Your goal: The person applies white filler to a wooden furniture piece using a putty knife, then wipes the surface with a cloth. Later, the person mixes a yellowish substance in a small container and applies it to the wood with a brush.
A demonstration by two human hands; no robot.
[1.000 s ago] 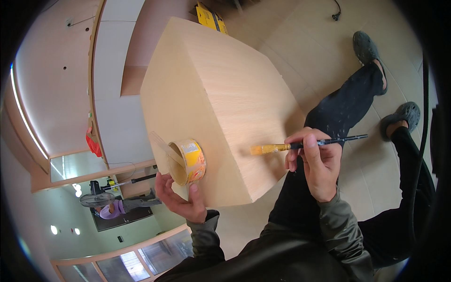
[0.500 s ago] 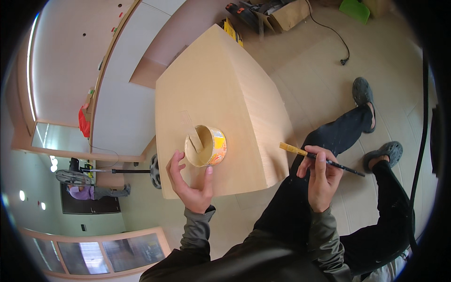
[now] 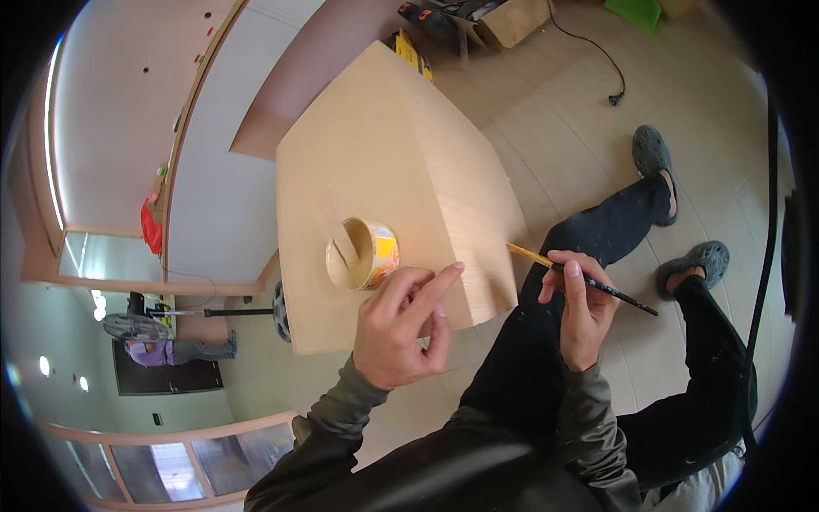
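A paintbrush with a dark handle and a yellowish head is gripped in my right hand, its tip by the side of a pale wood-grain box. On the box's upper face stands a paper tub with a yellow and orange print, a flat stick leaning in it and pale stuff inside. Just beside the tub, over the box's near edge, my left hand holds nothing. Its index finger stretches to the right and the other fingers are bent.
Beyond the box lie a yellow item, a cardboard box and a black cable with a plug. A standing fan is at the left, near another person. My legs and grey clogs are at the right.
My left hand has come away from around the tub and moved right, its index finger now stretched out. The right hand with the paintbrush has barely moved. The view has shifted slightly.
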